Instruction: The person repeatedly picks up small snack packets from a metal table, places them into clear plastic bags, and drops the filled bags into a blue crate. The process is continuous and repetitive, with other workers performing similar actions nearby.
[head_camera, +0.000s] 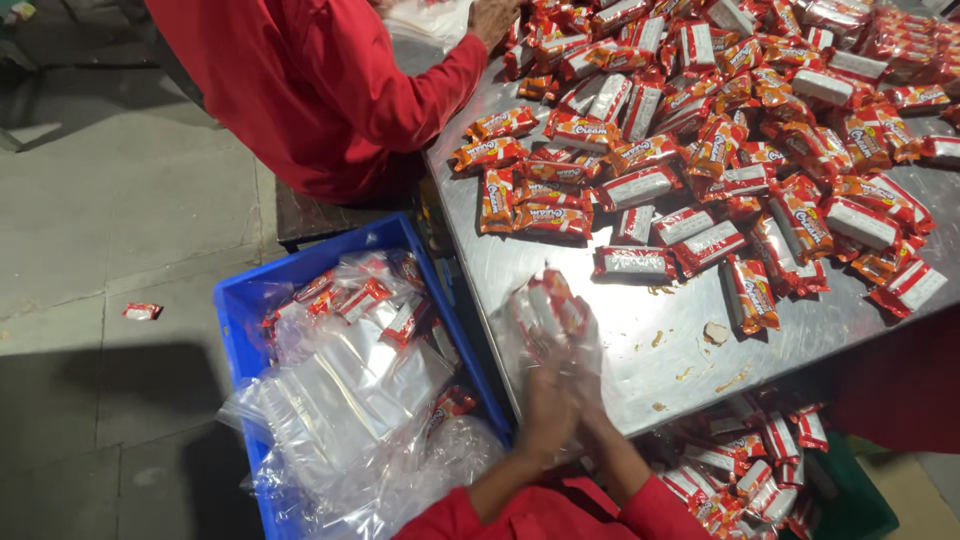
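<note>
Blue crate (235, 300) at left on the floor, heaped with clear bags and filled packs. Just right of it, over the steel table (620, 350) edge, 2 hands pressed close together: left hand (545, 410) and right hand (590, 400), both closed around 1 clear plastic bag (545, 315) of red-orange snack packets. Probably light, crinkly, slippery; best gripped at the bag's neck. Blurred, so finger placement unclear. Farther right, loose packets (700, 150) piled across the table.

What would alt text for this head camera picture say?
Two hands, left hand and right hand, hold a clear plastic bag of snack packets over a steel table heaped with red-and-orange snack packets. A blue crate of filled bags sits beside it; a co-worker's hand reaches in.
</note>
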